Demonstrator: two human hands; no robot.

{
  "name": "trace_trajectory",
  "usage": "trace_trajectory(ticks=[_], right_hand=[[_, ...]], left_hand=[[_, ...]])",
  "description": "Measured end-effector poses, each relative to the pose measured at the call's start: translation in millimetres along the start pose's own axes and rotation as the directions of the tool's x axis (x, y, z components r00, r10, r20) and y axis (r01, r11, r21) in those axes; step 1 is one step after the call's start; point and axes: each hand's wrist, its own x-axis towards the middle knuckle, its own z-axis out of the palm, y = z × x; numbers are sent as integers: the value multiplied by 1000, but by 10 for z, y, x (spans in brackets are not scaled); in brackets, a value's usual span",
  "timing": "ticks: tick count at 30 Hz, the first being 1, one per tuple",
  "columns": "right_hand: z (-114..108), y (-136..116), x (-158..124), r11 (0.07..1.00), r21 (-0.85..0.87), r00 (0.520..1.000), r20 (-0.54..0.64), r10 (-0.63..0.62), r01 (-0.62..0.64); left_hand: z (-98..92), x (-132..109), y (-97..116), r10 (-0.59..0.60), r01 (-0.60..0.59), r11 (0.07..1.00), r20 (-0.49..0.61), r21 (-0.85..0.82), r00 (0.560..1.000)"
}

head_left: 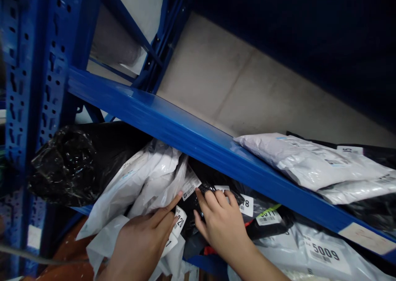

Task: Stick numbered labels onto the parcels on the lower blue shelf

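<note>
My left hand (140,235) lies against the white plastic parcels (151,173) under the shelf beam. Its index finger stretches toward a printed label (190,185) on a black parcel, and its thumb is hidden. Close to its fingertips is a white tag (180,220) reading 020. My right hand (221,215) has its fingers bent over the crumpled black plastic parcel (210,188), with the thumb apart and lower. Just beyond these fingers shows a tag (246,205) ending in 18. Much of the black parcel is covered by the hands.
A blue shelf beam (173,122) slants across above my hands. White parcels (309,161) rest on the upper shelf. A large black wrapped bundle (89,161) lies left, near the perforated blue upright (49,83). Lower right is a grey-white parcel tagged 5009 (324,253).
</note>
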Motion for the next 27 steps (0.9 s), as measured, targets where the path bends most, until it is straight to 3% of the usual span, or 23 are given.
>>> trace_trajectory(ticks=[23,25,27], right_hand=[[-14,46,-43,997,73,1000,2,25,-26],[-1,52,-42,996,83,1000,4,23,-23],[-9,65,-25,993,117,1000,10,16,-17]], left_hand=[[-4,-22,-3,45,-45,999,16,-10,999],[-23,-19,0,12,-11,999,24,-47,1000],[-61,-17,12,-55,67,978,65,-198,996]])
